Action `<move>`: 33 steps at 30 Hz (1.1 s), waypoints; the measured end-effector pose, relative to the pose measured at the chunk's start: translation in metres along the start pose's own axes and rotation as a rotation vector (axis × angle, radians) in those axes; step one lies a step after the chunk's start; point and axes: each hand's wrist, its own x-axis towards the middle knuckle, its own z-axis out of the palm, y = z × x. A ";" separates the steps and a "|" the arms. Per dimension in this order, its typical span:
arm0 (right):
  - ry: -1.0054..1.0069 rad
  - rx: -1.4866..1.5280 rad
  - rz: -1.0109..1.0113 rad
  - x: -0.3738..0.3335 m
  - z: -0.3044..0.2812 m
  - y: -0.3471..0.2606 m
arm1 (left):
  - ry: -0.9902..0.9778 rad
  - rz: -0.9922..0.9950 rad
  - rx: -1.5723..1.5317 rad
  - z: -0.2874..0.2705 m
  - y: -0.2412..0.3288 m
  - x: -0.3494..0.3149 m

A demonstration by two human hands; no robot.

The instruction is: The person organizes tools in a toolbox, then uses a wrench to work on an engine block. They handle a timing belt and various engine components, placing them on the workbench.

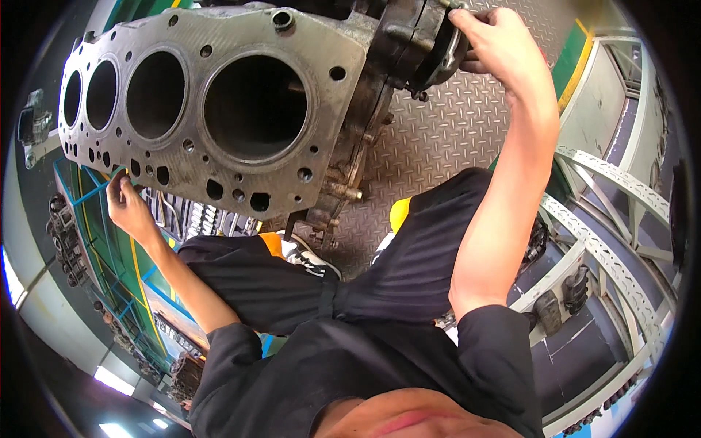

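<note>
A bare metal engine block (193,55) fills the upper left, its flat face with several large cylinder bores turned up toward me. My left hand (133,210) is at the block's lower left edge, thumb and forefinger closed at the rim; the other fingers are partly hidden. At the block's right end sits a dark housing (409,40) with a rounded outer edge. My right hand (504,55) reaches up to it, thumb on the outer edge and fingers curled around behind. A short tube (282,21) stands up from a hole near the block's top edge.
Below the block lies a tray of sockets and tools (208,219). Patterned metal floor plate (453,131) runs beneath. White metal racking (606,241) with dark parts stands at right; more engine parts (64,241) line the left. My legs are close under the block.
</note>
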 end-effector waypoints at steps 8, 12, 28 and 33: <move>0.019 -0.090 0.011 0.003 -0.002 -0.003 | -0.059 0.084 0.048 0.012 0.000 0.002; -0.045 -0.062 0.200 0.011 -0.004 0.008 | -0.161 0.257 0.117 0.013 -0.005 0.003; -0.068 0.064 -0.014 0.029 0.009 0.044 | -0.121 0.305 0.178 0.005 -0.129 -0.009; 0.043 -0.072 -0.143 0.023 0.016 0.022 | -0.099 0.190 -0.030 0.008 -0.106 -0.020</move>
